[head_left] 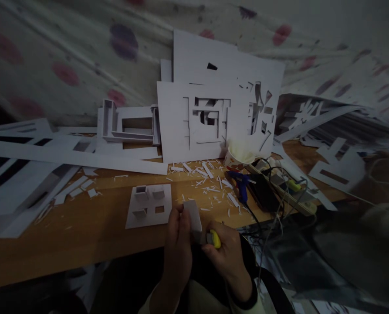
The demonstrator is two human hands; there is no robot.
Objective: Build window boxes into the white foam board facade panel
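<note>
Near the table's front edge, my left hand is closed on a small grey-white board piece, held tilted. My right hand grips a yellow cutter, its grey end against or very near the lower right edge of that piece. Just left of my hands, a white square board lies on the table, with small upright flaps and a square opening in it. Whether the cutter's blade touches the piece is too dark to tell.
White cut-out sheets lean on the curtain behind scattered scraps. A paper cup, blue glue gun, black phone-like object and power strip with cables stand right. Long white strips lie left.
</note>
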